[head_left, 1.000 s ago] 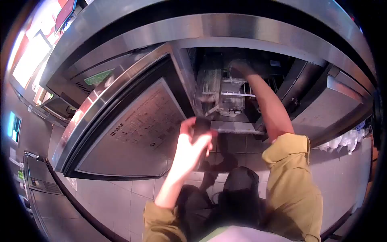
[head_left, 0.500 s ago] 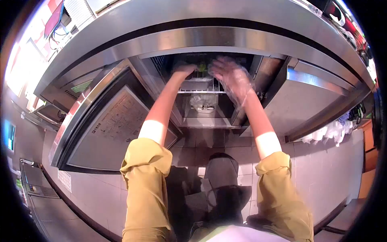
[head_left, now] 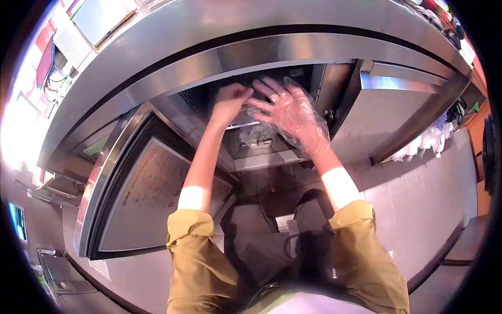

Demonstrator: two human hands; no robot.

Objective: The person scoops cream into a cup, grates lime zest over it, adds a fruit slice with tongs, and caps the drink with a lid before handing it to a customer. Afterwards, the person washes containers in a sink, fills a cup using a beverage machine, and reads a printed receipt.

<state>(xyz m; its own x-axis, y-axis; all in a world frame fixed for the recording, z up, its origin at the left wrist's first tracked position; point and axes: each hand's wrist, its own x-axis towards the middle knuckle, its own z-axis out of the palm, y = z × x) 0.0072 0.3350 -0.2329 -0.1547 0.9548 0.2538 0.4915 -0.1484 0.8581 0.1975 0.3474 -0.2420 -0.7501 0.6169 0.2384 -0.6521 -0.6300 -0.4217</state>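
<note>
My left hand [head_left: 230,104] has moved in beside my right hand [head_left: 290,116] in its glove [head_left: 316,128], can't tell the left grip. Right grip's open.

Rolled mustard sleeves [head_left: 201,251]; dark trousers [head_left: 261,235].

Two hands [head_left: 228,103], one clear glove [head_left: 299,119] on the right; one open door [head_left: 151,193] to their left, two rolled sleeves [head_left: 196,256] behind, one container [head_left: 256,137] below.
</note>
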